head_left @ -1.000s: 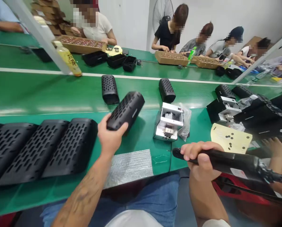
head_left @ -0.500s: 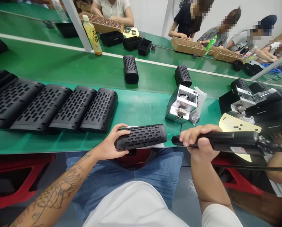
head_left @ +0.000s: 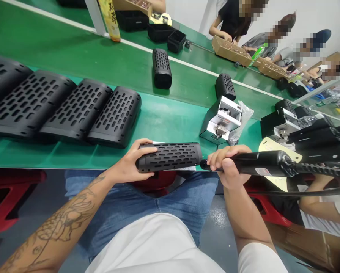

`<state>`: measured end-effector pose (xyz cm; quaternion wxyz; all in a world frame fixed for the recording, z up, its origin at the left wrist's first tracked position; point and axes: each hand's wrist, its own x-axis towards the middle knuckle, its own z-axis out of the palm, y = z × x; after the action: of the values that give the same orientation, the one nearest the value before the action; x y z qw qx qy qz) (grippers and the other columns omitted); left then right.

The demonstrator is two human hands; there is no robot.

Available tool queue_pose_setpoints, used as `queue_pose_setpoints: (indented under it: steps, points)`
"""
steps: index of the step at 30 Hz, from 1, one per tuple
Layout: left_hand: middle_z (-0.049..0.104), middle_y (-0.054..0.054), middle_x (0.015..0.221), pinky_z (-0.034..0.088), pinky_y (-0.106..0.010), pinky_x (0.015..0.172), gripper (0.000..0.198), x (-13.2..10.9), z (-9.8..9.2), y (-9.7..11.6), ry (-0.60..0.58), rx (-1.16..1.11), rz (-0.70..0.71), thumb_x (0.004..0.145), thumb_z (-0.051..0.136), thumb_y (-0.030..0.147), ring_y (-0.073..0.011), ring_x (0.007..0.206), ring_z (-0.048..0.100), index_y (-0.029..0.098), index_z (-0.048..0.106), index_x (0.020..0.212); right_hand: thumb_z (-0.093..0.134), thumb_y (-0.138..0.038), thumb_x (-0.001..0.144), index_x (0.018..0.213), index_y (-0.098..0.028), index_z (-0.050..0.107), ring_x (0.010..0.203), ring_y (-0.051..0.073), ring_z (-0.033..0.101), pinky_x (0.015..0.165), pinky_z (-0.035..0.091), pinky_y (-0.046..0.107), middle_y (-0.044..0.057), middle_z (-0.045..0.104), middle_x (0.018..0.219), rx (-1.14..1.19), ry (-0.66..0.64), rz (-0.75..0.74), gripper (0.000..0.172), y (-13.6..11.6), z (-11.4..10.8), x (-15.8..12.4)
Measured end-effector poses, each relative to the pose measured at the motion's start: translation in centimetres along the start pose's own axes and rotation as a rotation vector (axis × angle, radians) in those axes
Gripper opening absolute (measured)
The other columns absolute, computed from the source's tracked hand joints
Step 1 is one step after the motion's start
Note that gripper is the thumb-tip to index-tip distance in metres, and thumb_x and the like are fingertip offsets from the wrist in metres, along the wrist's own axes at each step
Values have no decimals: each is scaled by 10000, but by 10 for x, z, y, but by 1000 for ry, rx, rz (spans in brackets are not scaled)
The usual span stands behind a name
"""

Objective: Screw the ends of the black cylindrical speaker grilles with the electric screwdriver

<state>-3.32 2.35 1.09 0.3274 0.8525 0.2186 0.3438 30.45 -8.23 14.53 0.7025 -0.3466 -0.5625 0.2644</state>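
Observation:
My left hand (head_left: 130,163) grips the left end of a black perforated speaker shell (head_left: 172,156), held level at the near edge of the green table (head_left: 164,121). My right hand (head_left: 225,167) is closed around a black electric screwdriver (head_left: 261,163), lying level, its tip at the shell's right end. A coiled cable (head_left: 323,170) runs from the screwdriver to the right.
A row of black shells (head_left: 73,110) lies on the table to my left. A silver screw feeder (head_left: 221,120) sits past my hands. Two shells (head_left: 162,68) ride the belt behind. Several people work at the far side. Another person's arm (head_left: 318,204) is at right.
I have brought the shell from above the table down to the near edge and turned it level. The screwdriver tip has closed in on the shell's right end. My view has tilted down.

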Motion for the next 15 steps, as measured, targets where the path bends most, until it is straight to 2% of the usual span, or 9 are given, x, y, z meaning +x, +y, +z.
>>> queue_pose_setpoints:
  steps: [3, 8, 15]
  points:
    - [514, -164, 1725, 601, -640, 1362, 929, -1, 2, 0, 10, -1, 17, 899, 1013, 260, -421, 1651, 610, 370, 601, 1724, 911, -309, 1031, 952, -288, 669, 423, 119, 599, 523, 639, 287, -110, 656, 620, -1, -44, 33, 256, 0, 0, 1]
    - [518, -163, 1716, 607, -628, 1360, 934, 0, 5, -1, 28, 3, 36, 898, 1006, 266, -415, 1644, 612, 370, 600, 1732, 916, -255, 1020, 949, -283, 675, 446, 111, 592, 554, 621, 278, -104, 644, 622, 67, -211, 79, 253, 1, -1, 5]
    - [543, -159, 1714, 615, -612, 1353, 1013, -2, 9, -3, 58, 2, 28, 829, 1051, 235, -419, 1602, 646, 383, 617, 1731, 909, -268, 1011, 911, -291, 639, 415, 116, 551, 528, 580, 278, -110, 625, 603, 70, -280, 109, 289, 3, -3, 12]
